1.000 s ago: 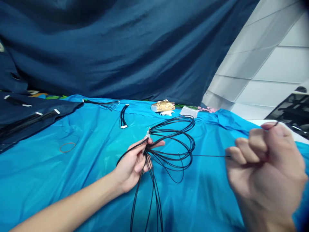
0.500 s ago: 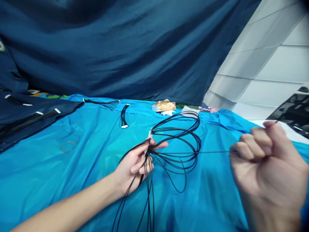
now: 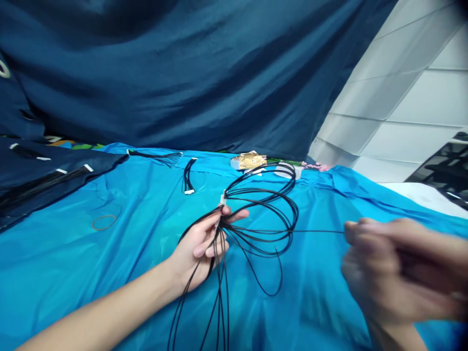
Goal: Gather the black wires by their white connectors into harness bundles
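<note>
My left hand (image 3: 201, 246) is closed around a wiring harness of thin black wires (image 3: 268, 199) with a white connector (image 3: 223, 198) at its upper end. Several wires loop out to the right of the connector, and others hang down past the wrist. One black wire (image 3: 318, 231) runs taut and nearly level from the bundle to my right hand (image 3: 395, 268), whose blurred fingers pinch it. A loose wire end (image 3: 277, 249) curls up below the loops. My left fingers partly cover the lower part of the connector.
Blue sheeting (image 3: 139, 243) covers the table. Farther back lie two short wire harnesses (image 3: 188, 176), a gold packet (image 3: 252, 160) and a rubber band (image 3: 104, 223) to the left. A dark cloth (image 3: 106, 163) with more harnesses is at left; a dark blue curtain (image 3: 175, 78) hangs behind.
My right hand has turned over and its grip has shifted to a pinch on the taut wire. The left hand and harness have moved slightly left.
</note>
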A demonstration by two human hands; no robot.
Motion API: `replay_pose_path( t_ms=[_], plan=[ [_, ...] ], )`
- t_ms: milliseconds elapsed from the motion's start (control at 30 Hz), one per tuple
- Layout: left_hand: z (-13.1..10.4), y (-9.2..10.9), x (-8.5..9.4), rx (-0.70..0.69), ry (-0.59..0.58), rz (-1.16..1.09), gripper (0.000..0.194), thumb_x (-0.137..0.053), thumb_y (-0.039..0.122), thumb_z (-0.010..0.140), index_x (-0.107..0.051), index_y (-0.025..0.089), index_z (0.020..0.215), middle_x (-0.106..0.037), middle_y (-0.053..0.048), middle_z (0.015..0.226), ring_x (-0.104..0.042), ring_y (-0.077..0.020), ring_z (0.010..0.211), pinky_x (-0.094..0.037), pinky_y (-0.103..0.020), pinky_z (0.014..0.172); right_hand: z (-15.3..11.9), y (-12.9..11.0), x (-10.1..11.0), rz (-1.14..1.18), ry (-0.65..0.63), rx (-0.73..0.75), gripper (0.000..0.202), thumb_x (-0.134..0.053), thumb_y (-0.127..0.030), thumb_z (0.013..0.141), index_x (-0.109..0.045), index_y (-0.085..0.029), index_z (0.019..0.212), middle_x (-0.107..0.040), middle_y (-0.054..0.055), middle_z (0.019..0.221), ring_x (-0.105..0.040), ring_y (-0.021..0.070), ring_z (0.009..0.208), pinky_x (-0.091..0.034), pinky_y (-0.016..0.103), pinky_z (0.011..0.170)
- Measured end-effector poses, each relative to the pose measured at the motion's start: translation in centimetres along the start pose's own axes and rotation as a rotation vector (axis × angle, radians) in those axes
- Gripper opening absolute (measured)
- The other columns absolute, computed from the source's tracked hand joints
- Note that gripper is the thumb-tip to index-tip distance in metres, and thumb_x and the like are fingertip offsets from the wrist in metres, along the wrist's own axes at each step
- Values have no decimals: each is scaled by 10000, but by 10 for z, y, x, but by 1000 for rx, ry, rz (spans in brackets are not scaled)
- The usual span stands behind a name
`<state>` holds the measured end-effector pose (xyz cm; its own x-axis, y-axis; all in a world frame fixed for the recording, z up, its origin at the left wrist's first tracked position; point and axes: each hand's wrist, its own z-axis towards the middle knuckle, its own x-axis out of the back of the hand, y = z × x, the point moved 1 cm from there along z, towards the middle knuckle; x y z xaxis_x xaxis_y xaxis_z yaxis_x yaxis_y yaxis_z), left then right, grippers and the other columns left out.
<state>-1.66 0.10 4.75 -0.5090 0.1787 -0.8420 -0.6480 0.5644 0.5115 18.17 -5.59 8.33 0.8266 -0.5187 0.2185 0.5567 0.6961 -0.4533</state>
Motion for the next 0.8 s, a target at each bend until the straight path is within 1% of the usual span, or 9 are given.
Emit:
replay_pose_path(
  t_ms=[33,67,133,200,300,400,500,667,800],
  plan=[
    [0,1,0,-9,13,-11,171,-357,155,863,-506,144,781,-674,-51,862,-339,30,226,-313,-80,261,-3,0,-3,-46,-48,58,105,-673,-243,703,-620,-265,791,-441,-52,496,-346,84,413,-275,251,405],
    [1,2,1,-20,27,-18,165,-361,151,862,-505,145,783,-675,-45,841,-340,29,228,-307,-76,258,-6,-1,-7,-111,-88,146,137,-700,-213,673,-637,-250,788,-481,-45,509,-379,83,436,-294,248,424],
    [1,3,0,-38,55,-23,164,-359,137,860,-503,144,781,-674,-35,803,-338,27,227,-290,-70,248,-11,-2,-19,-304,-188,424,149,-685,-198,697,-646,-203,841,-535,-29,542,-413,81,475,-335,237,469],
    [1,3,-1,-46,77,-16,177,-349,125,861,-504,141,777,-674,-35,789,-333,26,223,-290,-71,246,-14,-2,-30,-404,-243,561,193,-675,-231,713,-643,-158,888,-566,-7,579,-430,90,516,-351,240,496],
    [2,2,-2,-38,106,-11,199,-339,146,868,-505,137,760,-678,-51,803,-311,27,212,-300,-79,245,-17,-1,-43,-409,-259,578,210,-697,-240,686,-645,-138,862,-594,4,601,-413,101,539,-333,243,481],
    [2,2,-3,-31,126,-10,207,-340,160,871,-506,136,750,-680,-52,795,-305,28,211,-307,-79,251,-18,-1,-48,-413,-240,559,111,-698,-170,673,-649,-143,768,-603,-7,587,-380,98,535,-316,234,464],
    [2,2,-2,-36,129,12,208,-334,144,869,-505,140,751,-681,-50,803,-325,23,217,-301,-79,251,-18,0,-48,-431,-228,547,68,-686,-124,675,-646,-149,725,-616,-7,600,-372,98,544,-314,231,467],
    [1,1,-1,2,105,12,199,-335,181,874,-503,158,769,-678,-22,785,-330,11,217,-303,-103,250,-16,2,-45,-391,-204,535,85,-689,-115,670,-625,-149,714,-618,-10,602,-358,97,550,-313,234,475],
    [-1,1,-3,2,95,43,170,-358,179,867,-499,162,773,-674,-16,769,-342,10,223,-315,-103,264,-14,2,-44,-382,-190,528,89,-684,-104,673,-609,-139,707,-608,3,587,-363,98,550,-310,239,477]
  ],
)
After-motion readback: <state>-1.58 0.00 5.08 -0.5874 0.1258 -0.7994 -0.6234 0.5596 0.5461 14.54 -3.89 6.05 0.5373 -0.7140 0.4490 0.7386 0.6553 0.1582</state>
